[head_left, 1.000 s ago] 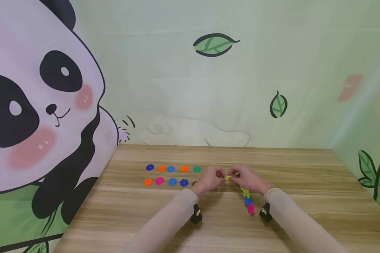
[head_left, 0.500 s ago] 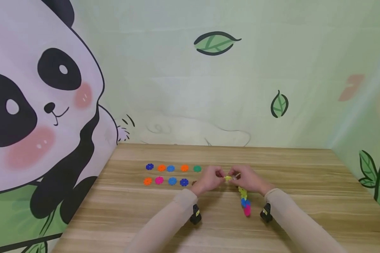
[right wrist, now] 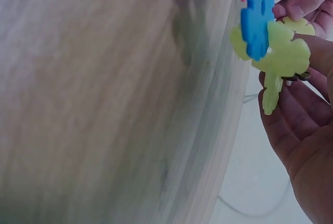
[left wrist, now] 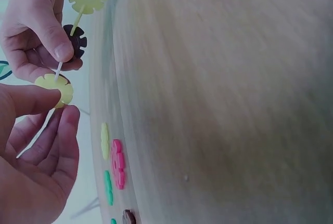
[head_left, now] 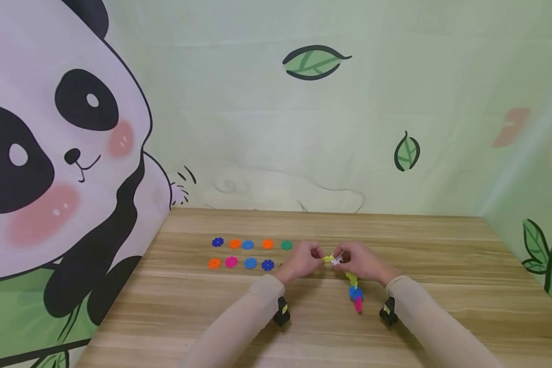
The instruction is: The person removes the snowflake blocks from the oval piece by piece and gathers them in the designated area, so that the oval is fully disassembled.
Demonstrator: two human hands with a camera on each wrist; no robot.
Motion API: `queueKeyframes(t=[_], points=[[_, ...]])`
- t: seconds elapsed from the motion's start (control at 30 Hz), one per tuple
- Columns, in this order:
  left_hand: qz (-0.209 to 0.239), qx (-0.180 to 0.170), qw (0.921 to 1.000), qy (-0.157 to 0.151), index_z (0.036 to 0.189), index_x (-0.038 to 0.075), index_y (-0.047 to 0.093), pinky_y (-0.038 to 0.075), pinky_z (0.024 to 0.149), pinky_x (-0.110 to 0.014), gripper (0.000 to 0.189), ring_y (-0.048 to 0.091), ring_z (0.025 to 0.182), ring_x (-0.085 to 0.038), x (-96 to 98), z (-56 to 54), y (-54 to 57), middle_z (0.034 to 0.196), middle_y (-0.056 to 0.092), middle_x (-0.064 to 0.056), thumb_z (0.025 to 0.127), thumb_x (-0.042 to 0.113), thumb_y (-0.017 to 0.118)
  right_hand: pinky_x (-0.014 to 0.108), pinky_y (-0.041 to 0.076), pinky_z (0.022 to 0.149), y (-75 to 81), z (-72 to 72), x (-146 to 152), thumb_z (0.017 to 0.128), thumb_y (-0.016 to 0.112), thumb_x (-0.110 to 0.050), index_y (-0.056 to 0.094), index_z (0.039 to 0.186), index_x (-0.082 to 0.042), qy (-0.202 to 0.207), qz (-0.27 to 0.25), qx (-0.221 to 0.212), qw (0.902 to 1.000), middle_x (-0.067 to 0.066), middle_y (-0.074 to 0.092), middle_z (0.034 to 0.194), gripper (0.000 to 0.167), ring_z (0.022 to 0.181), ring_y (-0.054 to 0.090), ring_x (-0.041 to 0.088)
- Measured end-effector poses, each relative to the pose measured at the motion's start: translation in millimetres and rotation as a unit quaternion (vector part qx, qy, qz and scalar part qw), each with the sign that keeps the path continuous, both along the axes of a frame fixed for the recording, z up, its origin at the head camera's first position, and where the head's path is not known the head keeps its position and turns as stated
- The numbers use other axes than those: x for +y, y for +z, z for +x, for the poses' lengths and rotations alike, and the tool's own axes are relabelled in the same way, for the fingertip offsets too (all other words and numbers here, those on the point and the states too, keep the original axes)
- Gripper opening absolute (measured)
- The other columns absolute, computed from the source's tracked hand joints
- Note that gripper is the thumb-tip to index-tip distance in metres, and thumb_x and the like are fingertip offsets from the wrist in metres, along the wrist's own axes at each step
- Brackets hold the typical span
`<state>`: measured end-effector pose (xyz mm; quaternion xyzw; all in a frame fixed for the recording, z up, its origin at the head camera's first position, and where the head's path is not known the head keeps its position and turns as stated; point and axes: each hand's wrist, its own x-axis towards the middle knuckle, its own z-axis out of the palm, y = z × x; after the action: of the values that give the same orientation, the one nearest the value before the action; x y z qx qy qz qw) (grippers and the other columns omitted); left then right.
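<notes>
My left hand [head_left: 301, 261] pinches a yellow notched flower disc [left wrist: 62, 93] between thumb and fingertips. Facing it, my right hand [head_left: 362, 261] grips a dark brown disc [left wrist: 79, 42] of a linked chain. Between the hands a white disc [head_left: 337, 260], edge-on in the left wrist view, meets the yellow one; how deep their slots sit is not clear. Below the right hand hang the chain's other pieces: yellow discs [right wrist: 287, 52], a blue disc [right wrist: 256, 13] and a pink disc [head_left: 359, 305] at the free end.
Left of the hands, two rows of loose flower discs lie on the wooden table [head_left: 331, 337], among them an orange disc [head_left: 214, 263], a pink disc [head_left: 231, 261] and a green disc [head_left: 286, 245]. A panda-printed backdrop [head_left: 257, 128] rises behind the table's far edge.
The white disc between the hands has come into clearer view beside the yellow one. The hanging chain has swung slightly left and its pink end has turned. Both hands stay nearly in place.
</notes>
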<state>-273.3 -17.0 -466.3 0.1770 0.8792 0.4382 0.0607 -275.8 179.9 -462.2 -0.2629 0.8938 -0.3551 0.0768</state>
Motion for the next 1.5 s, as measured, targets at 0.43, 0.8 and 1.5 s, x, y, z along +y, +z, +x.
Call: queueKeyframes(t=[0.43,0.8,1.5], points=[[-0.011,0.011,0.9997,-0.018,0.083,0.005,0.064,0.046,0.057,-0.019,0.005,0.053,0.066,-0.007,-0.5,-1.6,1.1,0.075,0.061,0.002,0.083,0.003,0.069,0.027,0.051,0.065,-1.0,0.4,-0.8,0.085,0.072,-0.016,0.064,0.096,-0.011,0.003,0.001,-0.001,1.0000,-0.003,0.065,0.085,0.014,0.076,0.060,0.011],[-0.032,0.033,0.9989,-0.010,0.080,0.009,0.064,0.046,0.059,-0.018,0.011,0.054,0.068,-0.008,0.3,-0.1,4.6,0.076,0.062,0.003,0.080,0.002,0.072,0.027,0.050,0.059,0.0,0.4,-0.1,0.086,0.071,-0.015,0.063,0.094,-0.011,0.015,-0.012,0.010,0.9998,-0.003,0.064,0.081,0.012,0.069,0.057,0.012],[-0.061,0.057,0.9965,-0.003,0.081,0.012,0.063,0.044,0.058,-0.018,0.012,0.051,0.068,-0.008,5.1,1.0,3.3,0.076,0.058,0.006,0.081,0.004,0.072,0.030,0.051,0.076,0.5,-0.4,-2.0,0.087,0.069,-0.012,0.065,0.093,-0.012,0.011,-0.005,0.025,0.9996,-0.004,0.066,0.090,0.008,0.085,0.061,0.012]])
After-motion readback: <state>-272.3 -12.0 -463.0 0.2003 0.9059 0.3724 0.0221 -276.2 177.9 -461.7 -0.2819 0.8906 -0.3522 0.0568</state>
